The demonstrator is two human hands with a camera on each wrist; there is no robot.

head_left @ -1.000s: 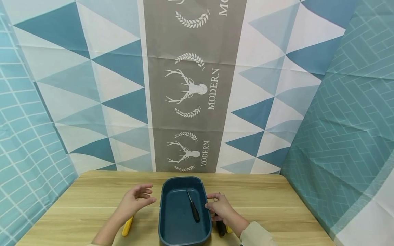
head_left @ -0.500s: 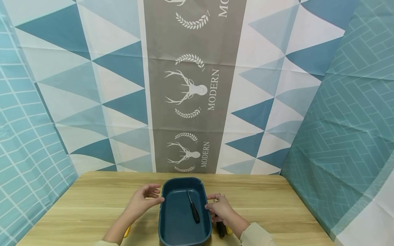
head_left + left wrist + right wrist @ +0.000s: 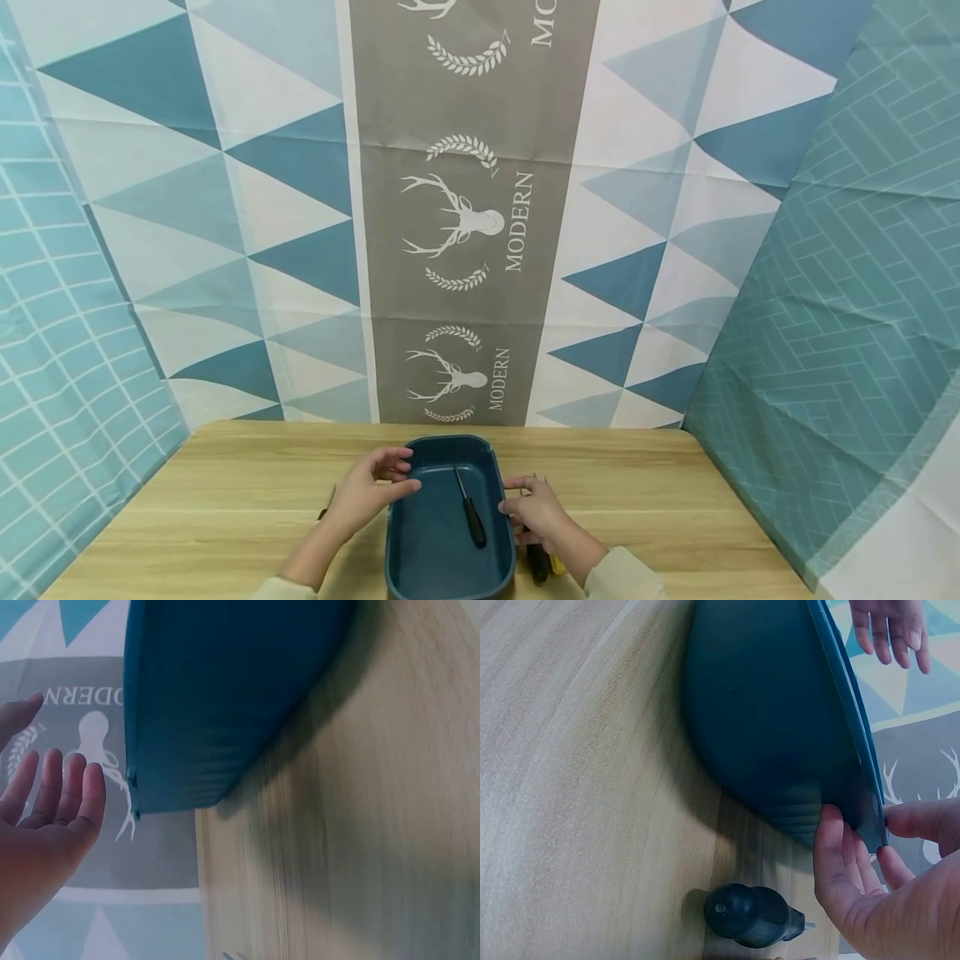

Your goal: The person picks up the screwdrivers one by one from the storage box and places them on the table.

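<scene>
A dark blue plastic box stands on the table, with a black-handled screwdriver lying inside it. My right hand pinches the box's right rim; in the right wrist view the thumb is inside the rim and the fingers lie against the outer wall. My left hand hovers over the left rim, its fingers loosely bent and holding nothing. The left wrist view shows those fingers raised above the box wall, apart from it.
Under the right hand lie a tool with a black handle and something yellow. Behind the left wrist pokes out a thin metal shaft with a dark collar. The wooden table backs onto a patterned cloth wall.
My left hand has moved right, from beside the box to over its left rim. It now hides the yellow-handled tool on the left. The right hand and the box stay put.
</scene>
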